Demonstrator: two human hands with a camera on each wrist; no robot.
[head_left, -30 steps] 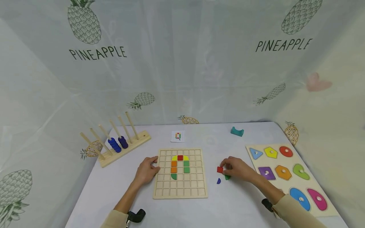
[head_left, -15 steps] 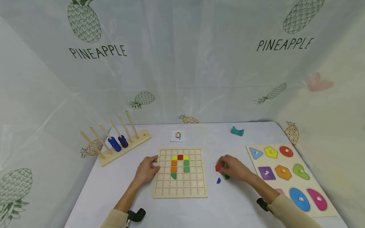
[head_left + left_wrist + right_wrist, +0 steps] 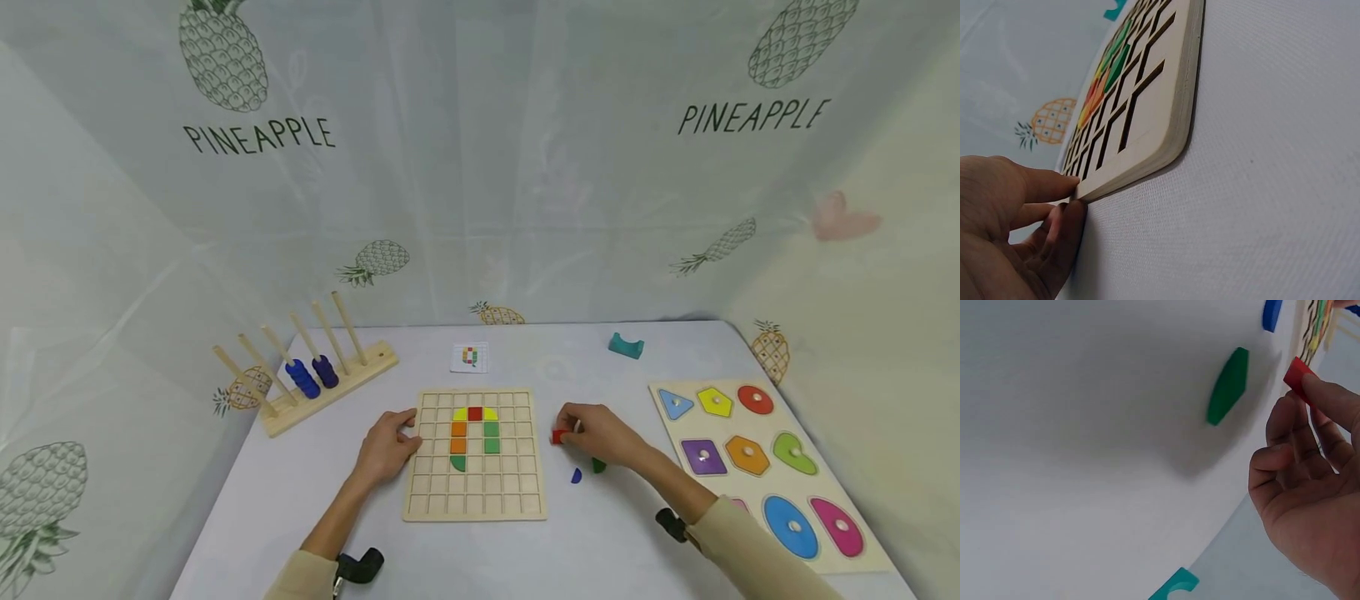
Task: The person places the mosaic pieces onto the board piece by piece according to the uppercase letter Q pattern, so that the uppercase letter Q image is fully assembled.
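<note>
A wooden grid board [image 3: 504, 493] bears red, yellow, orange and green pieces in an arch. My left hand [image 3: 387, 450] holds the board's left edge; in the left wrist view the thumb [image 3: 1054, 184] lies at the rim, with curled fingers [image 3: 1069, 234] against the side. My right hand [image 3: 603, 433] pinches a red square piece [image 3: 557, 437] between thumb and fingertips, just right of the board. In the right wrist view the red piece [image 3: 1297, 375] is tilted above the table. Below that hand lie a green piece [image 3: 598, 465] and a blue half-round piece [image 3: 576, 476].
A pattern card [image 3: 469, 357] lies behind the board. At the left stands a peg rack [image 3: 330, 392] with blue and purple rings. A teal arched block [image 3: 626, 346] sits at the back right, and a shape puzzle board [image 3: 738, 417] covers the right side.
My right hand has moved left toward the grid board with the red piece, away from the green piece. The left hand has stayed at the board's edge.
</note>
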